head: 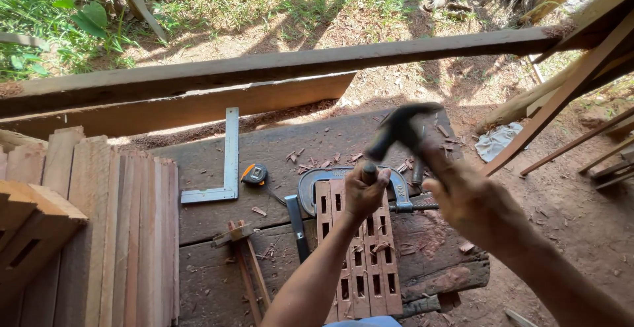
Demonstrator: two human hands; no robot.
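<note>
The left forearm rose from the bottom edge over the slotted wood strips [360,254], which lay side by side on the worktop [218,261] under a metal clamp [343,185]. The left hand [363,192] was closed in a fist around a chisel handle [369,172], held upright on the far end of the strips, just at the clamp. The right arm came in from the lower right, wrist cocked back; the right hand [465,198] was closed round the shaft of a hammer [401,128], whose blurred head was raised above and beyond the chisel handle. Left of the strips lay a second chisel [297,225] and a small wooden gauge [241,261]. Beyond those lay a tape measure [255,174] and a steel square [224,165]. Far left of the strips stood stacked boards [99,234].
</note>
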